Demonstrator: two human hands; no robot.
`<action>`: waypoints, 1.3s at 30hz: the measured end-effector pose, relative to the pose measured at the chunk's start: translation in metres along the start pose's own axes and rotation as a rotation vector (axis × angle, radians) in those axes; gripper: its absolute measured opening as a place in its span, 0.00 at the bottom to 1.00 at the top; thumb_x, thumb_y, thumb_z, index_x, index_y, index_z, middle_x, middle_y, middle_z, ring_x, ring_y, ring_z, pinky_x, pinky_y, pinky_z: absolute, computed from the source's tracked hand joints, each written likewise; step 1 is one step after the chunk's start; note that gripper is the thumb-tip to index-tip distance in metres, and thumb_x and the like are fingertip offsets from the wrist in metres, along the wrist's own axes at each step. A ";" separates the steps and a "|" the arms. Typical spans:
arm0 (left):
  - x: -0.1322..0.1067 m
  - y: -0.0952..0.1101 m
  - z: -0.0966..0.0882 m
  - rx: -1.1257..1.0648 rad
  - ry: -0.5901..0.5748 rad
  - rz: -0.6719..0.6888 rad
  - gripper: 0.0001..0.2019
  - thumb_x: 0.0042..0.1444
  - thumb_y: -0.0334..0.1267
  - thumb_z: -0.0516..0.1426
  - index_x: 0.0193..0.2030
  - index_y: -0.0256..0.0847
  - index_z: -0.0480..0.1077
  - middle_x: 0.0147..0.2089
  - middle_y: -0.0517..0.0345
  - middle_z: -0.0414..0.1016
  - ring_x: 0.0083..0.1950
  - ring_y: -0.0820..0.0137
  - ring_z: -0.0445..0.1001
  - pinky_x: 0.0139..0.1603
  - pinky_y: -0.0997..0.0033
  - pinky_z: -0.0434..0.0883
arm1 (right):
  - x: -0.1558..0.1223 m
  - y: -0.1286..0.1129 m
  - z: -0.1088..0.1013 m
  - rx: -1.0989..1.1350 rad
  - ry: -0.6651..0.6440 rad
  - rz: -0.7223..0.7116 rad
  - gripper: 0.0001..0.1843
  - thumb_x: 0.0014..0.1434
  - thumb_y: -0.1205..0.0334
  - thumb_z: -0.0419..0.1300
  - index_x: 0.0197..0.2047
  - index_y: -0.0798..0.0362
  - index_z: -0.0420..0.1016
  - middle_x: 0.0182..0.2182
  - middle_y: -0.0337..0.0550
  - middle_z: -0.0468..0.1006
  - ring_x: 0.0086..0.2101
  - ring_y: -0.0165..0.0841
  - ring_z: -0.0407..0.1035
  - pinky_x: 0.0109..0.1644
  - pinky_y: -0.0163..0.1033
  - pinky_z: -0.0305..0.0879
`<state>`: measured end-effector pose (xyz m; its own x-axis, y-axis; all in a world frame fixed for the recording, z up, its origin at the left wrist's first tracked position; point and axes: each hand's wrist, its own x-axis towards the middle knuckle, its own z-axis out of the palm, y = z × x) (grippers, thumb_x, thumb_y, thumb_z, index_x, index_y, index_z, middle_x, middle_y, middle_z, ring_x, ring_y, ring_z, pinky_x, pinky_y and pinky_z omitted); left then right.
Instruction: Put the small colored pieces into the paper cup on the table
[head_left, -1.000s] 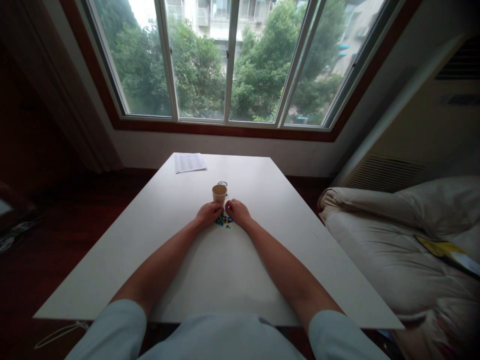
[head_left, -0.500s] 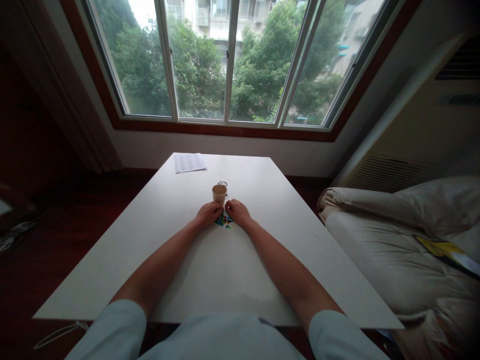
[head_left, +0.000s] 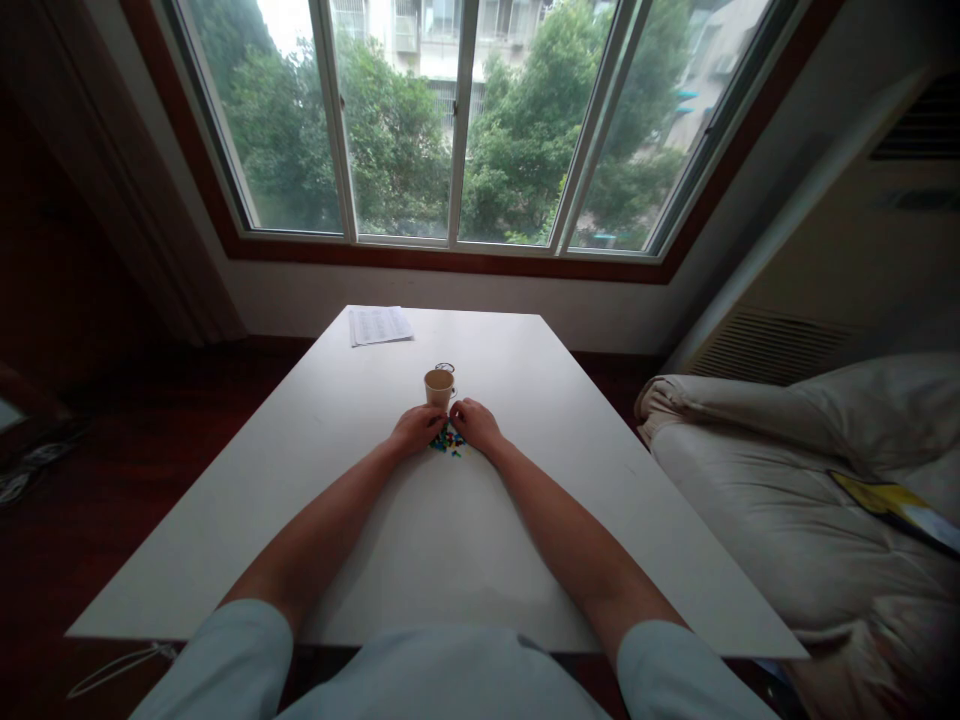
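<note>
Both my hands rest on the white table, close together at its middle. Between them lies a small heap of tiny coloured pieces. My left hand has its fingers curled over the heap's left side. My right hand is curled on the right side, fingertips pinched near the left hand's. What the fingers hold is too small to make out. A small brown paper cup stands upright just beyond the hands, with a thin wire ring lying behind it.
A printed sheet of paper lies at the table's far left corner. A bed with pale bedding stands close to the table's right side, with a yellow-edged booklet on it. A wide window fills the far wall.
</note>
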<state>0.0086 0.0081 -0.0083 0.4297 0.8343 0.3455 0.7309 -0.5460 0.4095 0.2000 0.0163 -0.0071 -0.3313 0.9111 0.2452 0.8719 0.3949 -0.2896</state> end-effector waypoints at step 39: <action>0.000 0.001 -0.001 -0.023 -0.010 -0.022 0.12 0.62 0.41 0.54 0.41 0.45 0.79 0.41 0.56 0.79 0.42 0.69 0.75 0.43 0.72 0.69 | 0.000 0.000 0.001 0.027 0.010 0.012 0.10 0.67 0.59 0.55 0.43 0.49 0.77 0.40 0.42 0.74 0.40 0.31 0.67 0.44 0.33 0.59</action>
<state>0.0088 0.0069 -0.0070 0.4187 0.8468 0.3280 0.7279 -0.5289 0.4363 0.1999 0.0164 -0.0079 -0.3170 0.9148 0.2504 0.8657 0.3869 -0.3177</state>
